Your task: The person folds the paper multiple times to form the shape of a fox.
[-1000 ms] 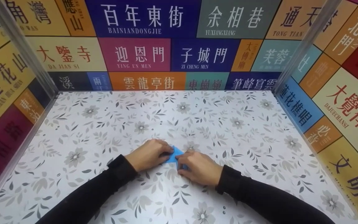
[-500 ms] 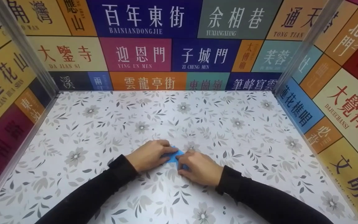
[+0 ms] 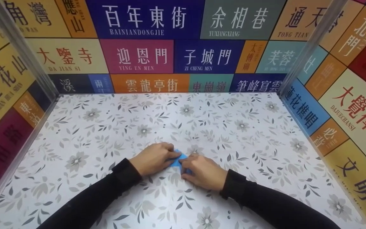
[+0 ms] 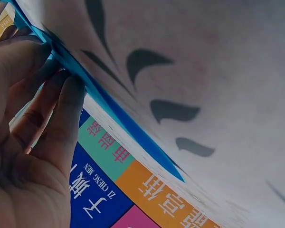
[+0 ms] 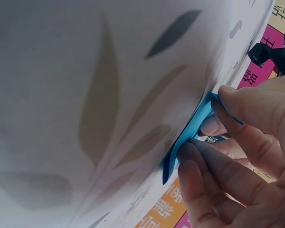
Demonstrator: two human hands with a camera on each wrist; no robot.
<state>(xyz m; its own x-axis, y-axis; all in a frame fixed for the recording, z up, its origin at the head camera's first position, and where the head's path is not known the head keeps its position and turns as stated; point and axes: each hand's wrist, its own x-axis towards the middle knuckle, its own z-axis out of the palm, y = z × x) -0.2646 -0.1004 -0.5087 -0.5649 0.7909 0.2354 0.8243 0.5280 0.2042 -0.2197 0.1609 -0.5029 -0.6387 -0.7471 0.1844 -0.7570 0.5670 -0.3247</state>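
A small folded piece of blue paper point(image 3: 175, 162) lies on the table between both hands, its upper corner pointing away from me. My left hand point(image 3: 154, 159) holds its left side, thumb and fingertips pressed close together at the paper. On the other side my right hand point(image 3: 204, 172) pinches the right part with curled fingers. In the left wrist view the blue paper point(image 4: 126, 128) appears as a thin, nearly flat strip under the fingertips. The right wrist view shows the paper point(image 5: 189, 127) with a bent edge between thumb and fingers. The hands cover much of the paper.
A white tabletop point(image 3: 183, 130) printed with grey flowers and leaves spreads around the hands. Colourful panels point(image 3: 138, 57) with Chinese lettering wall it in at the back and both sides. Clear corner strips point(image 3: 307, 47) join the panels. Black sleeves point(image 3: 91, 197) cover both arms.
The left fingers have shifted slightly inward over the paper's upper part, hiding more of its left side than a second ago. My right hand stays almost in place.
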